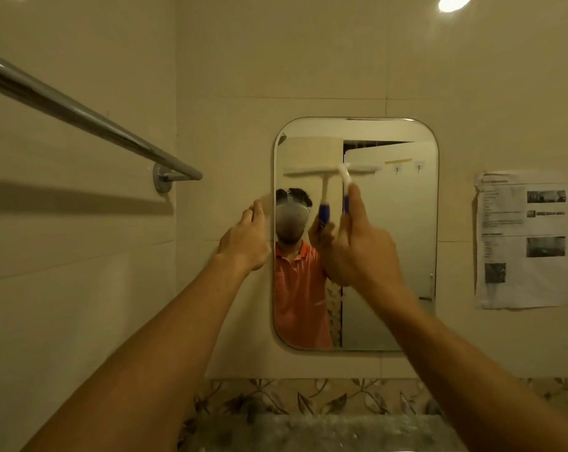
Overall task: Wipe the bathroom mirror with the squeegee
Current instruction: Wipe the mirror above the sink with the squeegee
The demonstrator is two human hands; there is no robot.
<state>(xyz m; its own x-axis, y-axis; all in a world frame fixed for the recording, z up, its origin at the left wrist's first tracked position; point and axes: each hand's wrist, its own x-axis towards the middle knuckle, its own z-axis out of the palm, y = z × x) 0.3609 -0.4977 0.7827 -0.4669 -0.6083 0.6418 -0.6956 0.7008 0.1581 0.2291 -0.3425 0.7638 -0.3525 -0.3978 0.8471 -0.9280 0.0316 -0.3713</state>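
Tiled bathroom wall, mirror [390, 256] mounted. Right hand [362, 246] fingers wrapped round squeegee [347, 181] handle — blade on upper glass, mid-stroke. Left hand [246, 239] loosely curled at mirror edge. Next — steady downward pull.

Glossy tile, glass and polished metal
Mirror [390, 256] smooth, reflective; towel rail [90, 115] shiny chrome; squeegee [344, 177] white-blue plastic; wall notice [524, 239] crinkled matt paper

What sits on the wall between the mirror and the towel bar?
Head view: mostly bare tile. Only the left hand is in that stretch, raised by the mirror edge, well right of the towel bar.
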